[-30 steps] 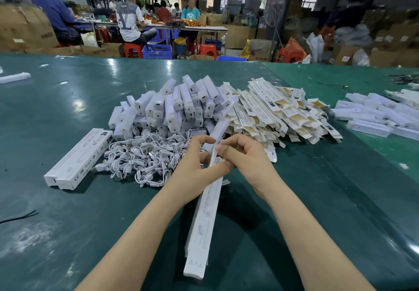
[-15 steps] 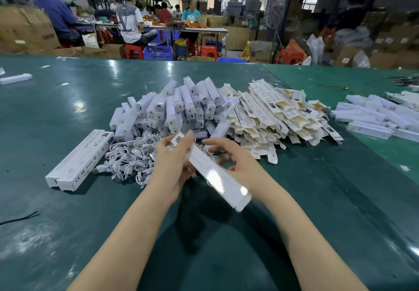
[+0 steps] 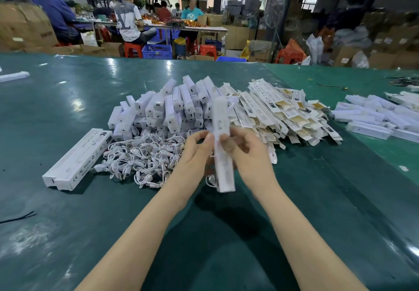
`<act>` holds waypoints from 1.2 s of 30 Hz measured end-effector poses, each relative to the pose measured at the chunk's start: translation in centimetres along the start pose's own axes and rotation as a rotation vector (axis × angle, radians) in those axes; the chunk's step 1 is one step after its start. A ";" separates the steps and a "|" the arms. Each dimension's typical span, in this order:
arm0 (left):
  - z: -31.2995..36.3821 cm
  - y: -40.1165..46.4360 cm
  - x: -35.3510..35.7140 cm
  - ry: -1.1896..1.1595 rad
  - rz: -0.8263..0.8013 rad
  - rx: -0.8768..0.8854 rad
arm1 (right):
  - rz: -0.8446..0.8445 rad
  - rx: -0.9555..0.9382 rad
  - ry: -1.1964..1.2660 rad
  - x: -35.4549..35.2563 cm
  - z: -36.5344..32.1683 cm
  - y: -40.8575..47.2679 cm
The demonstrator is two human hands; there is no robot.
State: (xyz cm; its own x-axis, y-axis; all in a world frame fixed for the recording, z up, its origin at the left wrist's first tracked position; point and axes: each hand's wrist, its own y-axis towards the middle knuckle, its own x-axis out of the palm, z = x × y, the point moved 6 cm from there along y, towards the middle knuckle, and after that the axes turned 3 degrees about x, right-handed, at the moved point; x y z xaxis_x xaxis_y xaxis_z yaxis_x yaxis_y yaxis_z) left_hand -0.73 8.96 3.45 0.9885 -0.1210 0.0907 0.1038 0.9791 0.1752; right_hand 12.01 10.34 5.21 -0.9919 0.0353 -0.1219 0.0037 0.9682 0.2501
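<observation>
Currently: white bar (image 3: 224, 172) held clear of the green table (image 3: 317, 211), roughly upright, far end tipped toward 12 o'clock, near end toward the camera. Left hand (image 3: 195, 154) pinches the bar's left edge between thumb and curled fingers a little above mid-length. Right hand (image 3: 248, 156) grips the right edge at the same height, thumb on the front face. Both hands are clenched on the bar, neither released. Front face shows small cut-outs, detail blurred. Judged step: checking and orienting the bar before it is boxed. To do it well, hold by the edges only, turn the cut-out face fully to view, and look over both ends before committing. Then shift the whole hold to the left hand so the right is free to draw one sleeve. Feed the bar end square to the sleeve mouth, otherwise the flap may buckle. Surroundings from the bar: heap of like white units (image 3: 172, 109) at 12 o'clock. Fan of flat carton sleeves (image 3: 283, 113) at 1 to 2 o'clock, near the right hand. Tangle of short white cables (image 3: 140, 159) at 9 o'clock, just beside the left hand. Closed printed box (image 3: 77, 159) beyond it at 9 o'clock. Stack of filled boxes (image 3: 374, 120) well apart at 2 o'clock
</observation>
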 end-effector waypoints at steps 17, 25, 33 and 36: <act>-1.0 0.2 -0.9 0.003 -0.080 -0.064 | 0.187 0.260 -0.753 1.6 1.0 5.9; -1.2 0.0 -0.7 -0.089 -0.114 -0.007 | 0.156 0.296 -0.812 2.0 1.5 7.2; -1.1 0.1 -1.2 0.006 -0.057 0.037 | 0.298 0.097 -0.432 -0.1 -1.6 6.3; -1.3 0.3 -1.3 0.068 -0.059 0.031 | 0.523 -0.125 -0.122 -3.6 -3.0 4.3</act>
State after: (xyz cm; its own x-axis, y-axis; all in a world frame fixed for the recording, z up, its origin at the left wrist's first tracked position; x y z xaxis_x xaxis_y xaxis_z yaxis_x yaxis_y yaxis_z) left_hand -1.89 9.65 2.12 0.9860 -0.1661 0.0127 0.1598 0.9648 0.2090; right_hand 15.23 13.64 9.62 -0.8399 0.5395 -0.0594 0.4696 0.7772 0.4189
